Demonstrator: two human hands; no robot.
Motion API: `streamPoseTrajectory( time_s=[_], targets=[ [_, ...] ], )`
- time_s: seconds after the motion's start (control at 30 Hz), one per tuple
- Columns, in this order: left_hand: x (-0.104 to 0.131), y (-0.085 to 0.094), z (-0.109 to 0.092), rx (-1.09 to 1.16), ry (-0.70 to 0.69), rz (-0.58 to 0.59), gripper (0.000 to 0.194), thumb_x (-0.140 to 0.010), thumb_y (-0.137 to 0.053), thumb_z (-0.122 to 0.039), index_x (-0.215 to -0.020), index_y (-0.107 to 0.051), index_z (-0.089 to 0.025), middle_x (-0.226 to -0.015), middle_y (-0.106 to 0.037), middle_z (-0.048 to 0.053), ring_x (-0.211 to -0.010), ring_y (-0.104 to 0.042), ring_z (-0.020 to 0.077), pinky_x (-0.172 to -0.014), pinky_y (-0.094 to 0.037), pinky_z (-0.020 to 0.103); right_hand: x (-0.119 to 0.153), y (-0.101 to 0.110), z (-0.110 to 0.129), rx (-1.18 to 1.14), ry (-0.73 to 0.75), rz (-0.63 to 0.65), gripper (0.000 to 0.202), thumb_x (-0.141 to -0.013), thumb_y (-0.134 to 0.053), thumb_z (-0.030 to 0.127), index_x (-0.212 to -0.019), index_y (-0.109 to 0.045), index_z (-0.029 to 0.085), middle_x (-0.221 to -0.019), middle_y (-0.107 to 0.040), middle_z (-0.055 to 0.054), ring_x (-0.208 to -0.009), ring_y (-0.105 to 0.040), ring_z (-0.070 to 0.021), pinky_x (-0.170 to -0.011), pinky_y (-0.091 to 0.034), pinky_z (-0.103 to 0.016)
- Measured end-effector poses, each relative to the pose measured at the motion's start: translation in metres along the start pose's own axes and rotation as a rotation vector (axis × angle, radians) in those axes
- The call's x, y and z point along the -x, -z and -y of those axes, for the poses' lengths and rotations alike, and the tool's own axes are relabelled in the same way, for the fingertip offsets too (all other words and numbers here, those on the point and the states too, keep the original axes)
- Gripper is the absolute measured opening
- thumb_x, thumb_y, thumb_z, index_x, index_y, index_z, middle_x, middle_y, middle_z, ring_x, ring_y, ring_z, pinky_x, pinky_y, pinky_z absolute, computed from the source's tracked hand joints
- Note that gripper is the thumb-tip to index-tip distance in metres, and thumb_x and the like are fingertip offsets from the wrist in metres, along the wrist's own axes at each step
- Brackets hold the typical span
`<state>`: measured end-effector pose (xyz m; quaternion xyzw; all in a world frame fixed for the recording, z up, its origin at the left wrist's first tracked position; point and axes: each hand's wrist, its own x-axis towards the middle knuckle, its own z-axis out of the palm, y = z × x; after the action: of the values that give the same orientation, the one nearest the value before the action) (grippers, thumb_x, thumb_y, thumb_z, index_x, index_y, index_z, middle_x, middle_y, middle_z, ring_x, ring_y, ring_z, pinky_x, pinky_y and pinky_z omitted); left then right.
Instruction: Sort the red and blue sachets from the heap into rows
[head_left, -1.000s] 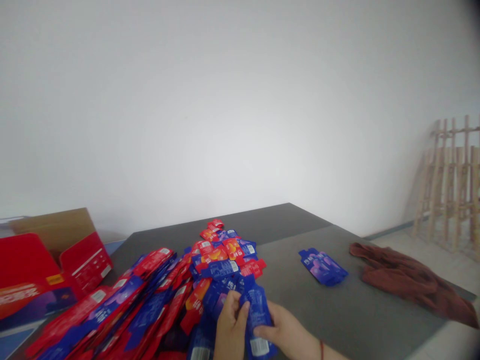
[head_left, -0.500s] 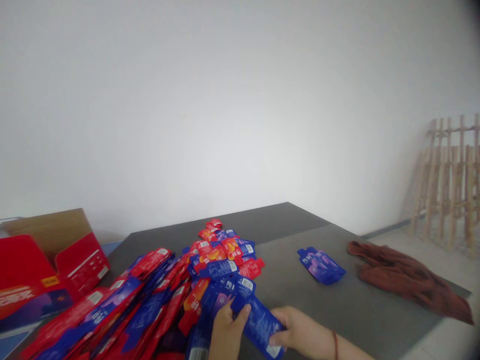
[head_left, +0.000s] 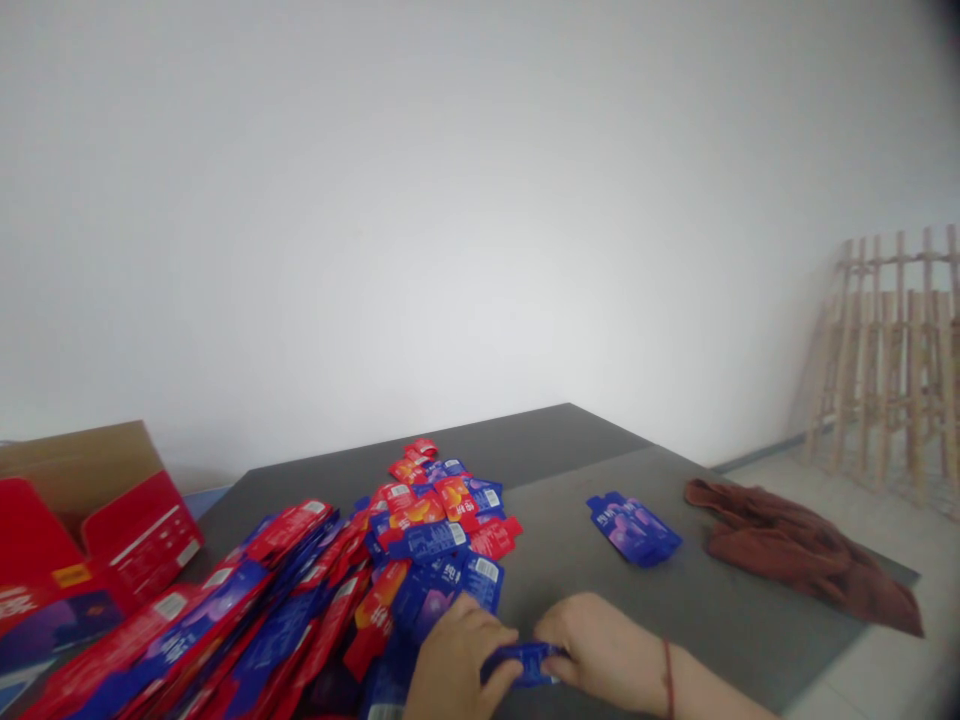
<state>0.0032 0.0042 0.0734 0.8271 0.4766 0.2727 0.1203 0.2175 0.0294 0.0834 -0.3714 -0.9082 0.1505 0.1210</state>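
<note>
A blue printed pouch (head_left: 529, 662) is held between both hands near the table's front, its narrow edge now facing me. My left hand (head_left: 463, 660) is closed on its left end, thumb in front. On the right end my right hand (head_left: 592, 645) pinches it, a red cord around that wrist. Left of the hands spreads a pile of red and blue pouches (head_left: 431, 540), several showing white barcode labels. Long rows of the same pouches (head_left: 247, 610) lean together farther left. Off to the right, a few blue pouches (head_left: 634, 527) lie overlapped on the table.
A red cardboard box (head_left: 142, 540) with raised flaps stands at the left. A brown cloth (head_left: 795, 550) lies along the right side of the dark grey table (head_left: 555, 440). Wooden racks (head_left: 885, 370) lean by the white wall at the far right.
Both hands have turned the blue pouch from its broad face showing to edge-on. My right hand has rotated, knuckles up. The view has shifted slightly right.
</note>
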Motion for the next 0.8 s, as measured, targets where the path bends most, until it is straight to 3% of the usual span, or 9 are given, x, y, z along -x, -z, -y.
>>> streamPoseTrajectory(
  time_s=[0.13, 0.37, 0.53, 0.67, 0.8],
  targets=[
    [0.001, -0.008, -0.001, -0.051, -0.014, 0.046, 0.02, -0.083, -0.05, -0.015, -0.079, -0.068, -0.023, -0.08, -0.07, 0.002, -0.086, -0.059, 0.0188, -0.074, -0.045, 0.028, -0.007, -0.004, 0.005, -0.004, 0.02, -0.022, 0.026, -0.088, -0.055, 0.041, -0.078, -0.069, 0.021, -0.076, -0.07, -0.002, -0.072, -0.061, -0.0167, -0.064, -0.036, -0.023],
    [0.002, -0.007, 0.004, -0.035, 0.077, 0.089, 0.014, -0.08, -0.054, -0.017, -0.081, -0.067, -0.024, -0.083, -0.07, 0.001, -0.088, -0.059, 0.0186, -0.077, -0.042, 0.028, -0.005, -0.01, -0.007, -0.262, 0.095, -0.015, 0.034, -0.093, -0.046, 0.042, -0.085, -0.071, 0.02, -0.073, -0.067, -0.001, -0.068, -0.057, -0.0137, -0.065, -0.037, -0.02],
    [0.002, -0.004, 0.003, -0.018, 0.246, 0.084, 0.014, -0.08, -0.052, -0.018, -0.083, -0.065, -0.023, -0.087, -0.067, 0.002, -0.088, -0.06, 0.0186, -0.078, -0.041, 0.028, 0.004, -0.015, -0.02, -0.522, -0.024, -0.005, 0.029, -0.082, -0.06, 0.045, -0.092, -0.069, 0.019, -0.076, -0.063, 0.001, -0.066, -0.053, -0.0134, -0.063, -0.039, -0.02],
    [0.003, -0.009, 0.003, 0.087, 0.308, 0.086, 0.014, -0.08, -0.05, -0.02, -0.085, -0.063, -0.021, -0.089, -0.067, 0.002, -0.09, -0.06, 0.0186, -0.08, -0.041, 0.028, 0.007, -0.02, -0.03, -0.681, -0.08, 0.029, 0.034, -0.074, -0.067, 0.049, -0.082, -0.066, 0.016, -0.068, -0.053, 0.004, -0.061, -0.045, -0.0107, -0.055, -0.035, -0.019],
    [0.002, -0.011, 0.005, 0.136, 0.345, 0.062, 0.015, -0.081, -0.047, -0.021, -0.086, -0.062, -0.02, -0.091, -0.067, 0.004, -0.09, -0.06, 0.0196, -0.081, -0.041, 0.029, 0.005, -0.025, -0.032, -0.837, -0.119, -0.027, 0.035, -0.068, -0.073, 0.042, -0.09, -0.063, 0.017, -0.072, -0.055, 0.004, -0.063, -0.048, -0.0108, -0.057, -0.039, -0.019]
  ],
)
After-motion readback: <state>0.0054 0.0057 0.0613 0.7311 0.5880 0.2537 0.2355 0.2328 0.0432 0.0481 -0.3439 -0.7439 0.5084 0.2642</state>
